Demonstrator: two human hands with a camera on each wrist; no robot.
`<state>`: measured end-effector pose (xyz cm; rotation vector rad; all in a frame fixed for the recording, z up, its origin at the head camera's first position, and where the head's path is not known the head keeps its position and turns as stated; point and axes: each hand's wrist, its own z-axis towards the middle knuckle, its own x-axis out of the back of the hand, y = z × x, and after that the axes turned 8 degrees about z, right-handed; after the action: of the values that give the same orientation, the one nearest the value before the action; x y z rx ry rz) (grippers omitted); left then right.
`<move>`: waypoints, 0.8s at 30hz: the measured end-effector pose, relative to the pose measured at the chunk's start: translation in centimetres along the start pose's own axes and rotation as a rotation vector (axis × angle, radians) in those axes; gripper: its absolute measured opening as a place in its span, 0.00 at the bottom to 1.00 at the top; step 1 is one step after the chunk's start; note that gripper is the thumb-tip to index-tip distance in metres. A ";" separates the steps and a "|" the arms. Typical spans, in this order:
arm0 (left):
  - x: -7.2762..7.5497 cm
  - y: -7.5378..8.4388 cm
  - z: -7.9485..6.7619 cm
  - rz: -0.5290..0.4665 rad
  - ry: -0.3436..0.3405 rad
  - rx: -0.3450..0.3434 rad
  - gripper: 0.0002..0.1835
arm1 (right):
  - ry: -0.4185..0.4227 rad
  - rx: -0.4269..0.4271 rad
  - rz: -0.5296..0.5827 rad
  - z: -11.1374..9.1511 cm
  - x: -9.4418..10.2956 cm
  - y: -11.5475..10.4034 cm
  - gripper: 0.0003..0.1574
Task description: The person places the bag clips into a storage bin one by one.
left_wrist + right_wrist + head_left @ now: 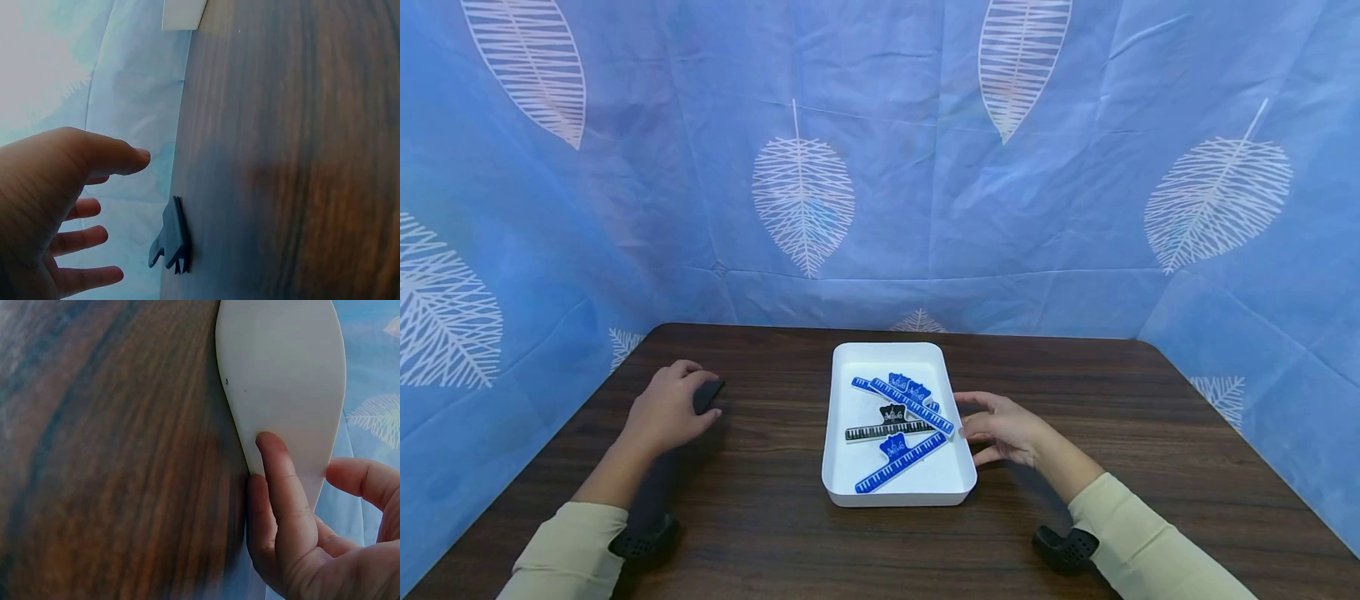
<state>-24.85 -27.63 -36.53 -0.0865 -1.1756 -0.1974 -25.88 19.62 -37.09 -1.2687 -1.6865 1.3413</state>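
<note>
In the head view, my left hand (664,410) hovers at the table's left with fingers spread over a black clip (707,397). The left wrist view shows this clip (173,237) on the table, apart from the fingers and thumb. My right hand (1006,429) touches the outer right wall of a white tray (844,450); in the right wrist view, fingertips (270,442) rest against that wall. Inside the tray lie piano-key music clips: a black one (891,414), a blue one (901,464) nearest me, and two overlapping blue ones (913,407) farther back.
The tray stands mid-table on a dark wood-grain tabletop (760,533). A blue cloth (887,208) with white leaf prints hangs behind the table and along both sides. Black wrist bands (643,537) sit under both forearms.
</note>
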 end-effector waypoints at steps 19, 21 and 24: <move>-1.1 -1.7 0.6 -0.030 -0.074 0.126 0.26 | -0.003 0.003 0.007 0.0 0.1 0.1 0.46; -1.3 -1.9 0.7 -0.027 -0.087 0.145 0.26 | -0.005 0.003 0.008 0.0 0.0 0.1 0.46; -1.5 -2.2 0.8 -0.024 -0.109 0.163 0.27 | -0.006 0.003 0.010 0.0 0.0 0.1 0.46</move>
<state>-26.57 -29.44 -37.66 0.0611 -1.2971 -0.1186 -25.86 19.61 -37.14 -1.2744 -1.6839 1.3547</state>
